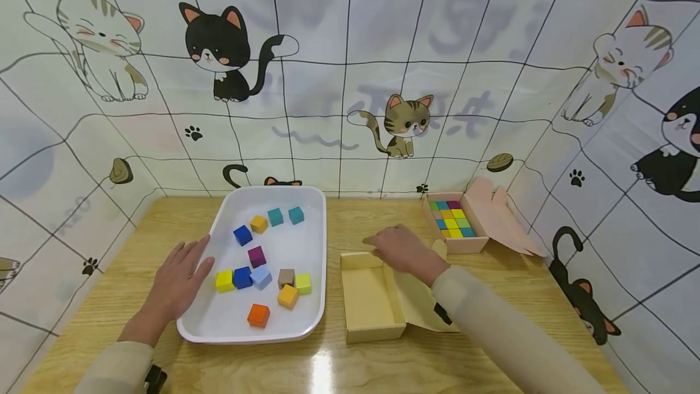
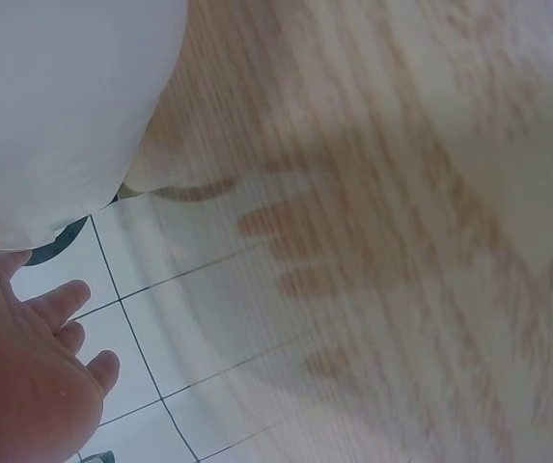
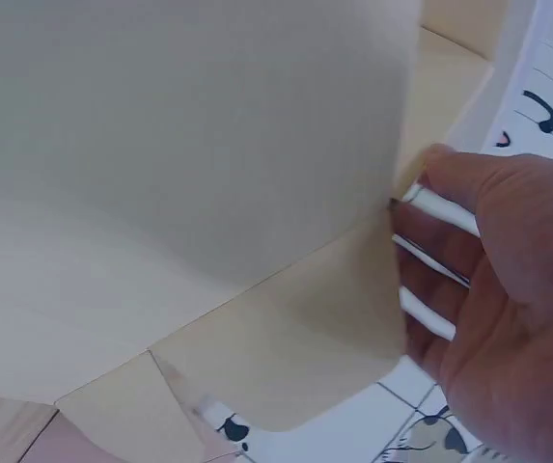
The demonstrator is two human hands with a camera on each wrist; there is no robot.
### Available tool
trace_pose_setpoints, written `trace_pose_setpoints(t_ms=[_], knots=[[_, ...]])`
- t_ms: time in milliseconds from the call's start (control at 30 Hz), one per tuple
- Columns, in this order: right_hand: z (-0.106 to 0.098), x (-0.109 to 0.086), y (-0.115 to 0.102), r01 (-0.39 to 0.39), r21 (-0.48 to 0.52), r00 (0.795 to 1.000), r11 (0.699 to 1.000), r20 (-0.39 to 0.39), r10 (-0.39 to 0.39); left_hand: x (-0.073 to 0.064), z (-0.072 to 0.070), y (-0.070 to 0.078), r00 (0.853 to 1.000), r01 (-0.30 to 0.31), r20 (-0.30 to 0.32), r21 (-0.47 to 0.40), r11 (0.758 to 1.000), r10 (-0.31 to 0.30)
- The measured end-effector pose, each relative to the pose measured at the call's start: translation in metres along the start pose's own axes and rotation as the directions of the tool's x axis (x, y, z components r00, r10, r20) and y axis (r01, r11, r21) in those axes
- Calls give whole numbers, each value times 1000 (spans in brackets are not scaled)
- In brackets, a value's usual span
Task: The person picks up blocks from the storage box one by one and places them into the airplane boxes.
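A white tray (image 1: pixel 314 248) holds several loose coloured cubes, among them an orange cube (image 1: pixel 259 315), a purple cube (image 1: pixel 256 256) and two teal cubes. My left hand (image 1: pixel 176 278) rests at the tray's left rim with its fingers extended. Right of the tray stands an open yellow cardboard box (image 1: pixel 372 297), bare inside, its lid (image 1: pixel 418 297) folded out to the right. At the box's far end, my right hand (image 1: pixel 404 251) reaches over the lid side, index finger pointing left. In the right wrist view its thumb and fingers (image 3: pixel 440 251) are apart, beside the lid's edge; some fingertips are hidden.
A pink box (image 1: pixel 465 245) filled with coloured cubes stands at the back right, its lid (image 1: pixel 505 217) spread to the right. Behind the wooden table (image 1: pixel 262 366) hangs a wall sheet with cat drawings, close to the table's back edge.
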State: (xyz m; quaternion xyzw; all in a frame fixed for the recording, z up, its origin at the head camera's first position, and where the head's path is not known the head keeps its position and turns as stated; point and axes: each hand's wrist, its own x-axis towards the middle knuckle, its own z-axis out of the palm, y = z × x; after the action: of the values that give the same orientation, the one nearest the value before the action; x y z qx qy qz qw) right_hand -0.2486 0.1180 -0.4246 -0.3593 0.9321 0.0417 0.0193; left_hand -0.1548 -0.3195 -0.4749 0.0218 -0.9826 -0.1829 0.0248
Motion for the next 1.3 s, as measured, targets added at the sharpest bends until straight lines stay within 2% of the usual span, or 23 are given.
trace_pose_setpoints(t_ms=[100,233,300,400,600,700,900,1033,1200,1300], knots=[[-7,-9,-7,-33,20,999,999,-27,33,1,1,-1,1000,1,-5,1,1000,-1],[-16,-34,-22,-37,54,998,998,-53,40,3,0,-2,1000,-1,-13,1,1000,1],[-22,-49,-29,-52,77,998,996,-24,54,3,-1,-3,1000,-2,-11,-4,1000,2],[-28,-66,-37,-117,106,992,987,57,112,3,-2,-3,1000,-8,-10,-14,1000,8],[-25,-86,-53,-241,143,951,960,230,205,3,-3,-3,1000,-7,-9,-21,1000,7],[-17,-88,-57,-252,126,947,960,237,217,3,-3,-3,1000,-7,-7,-21,1000,7],[0,-84,-60,-246,118,963,962,146,228,1,-1,-2,1000,-10,-9,-16,1000,9],[3,-77,-62,-238,151,969,960,106,224,-1,-2,-2,1000,-23,-12,-16,1000,23],[6,-69,-68,-233,114,972,966,69,226,-2,-2,-3,999,-48,-10,-6,999,47],[8,-65,-71,-227,102,973,969,59,222,-3,-2,-3,999,-49,-16,29,998,49]])
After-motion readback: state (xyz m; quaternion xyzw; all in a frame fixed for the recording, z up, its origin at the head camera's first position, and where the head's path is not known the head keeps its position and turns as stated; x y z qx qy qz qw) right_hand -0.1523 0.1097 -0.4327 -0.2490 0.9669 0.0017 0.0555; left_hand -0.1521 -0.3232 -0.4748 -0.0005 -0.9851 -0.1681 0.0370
